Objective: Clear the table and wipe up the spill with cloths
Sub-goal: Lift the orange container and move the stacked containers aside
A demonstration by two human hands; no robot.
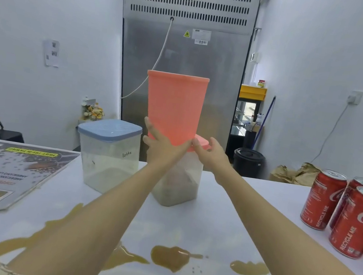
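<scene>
A tall salmon-pink tub (174, 107) stands on the pink lid of a clear container (177, 184) holding brownish powder, at the middle of the white table (234, 218). My left hand (162, 143) presses against the tub's lower left side. My right hand (211, 153) touches its lower right edge and the lid. Both hands grip the tub's base between them. Brown liquid spill (170, 256) lies in several puddles on the near part of the table, partly hidden under my forearms. No cloth is in view.
A clear container with a blue lid (108, 154), marked "latte", stands left of the tub. A laminated menu sheet (2, 169) lies at the left. Several red cola cans (352, 214) stand at the right edge. A steel fridge (185, 54) is behind the table.
</scene>
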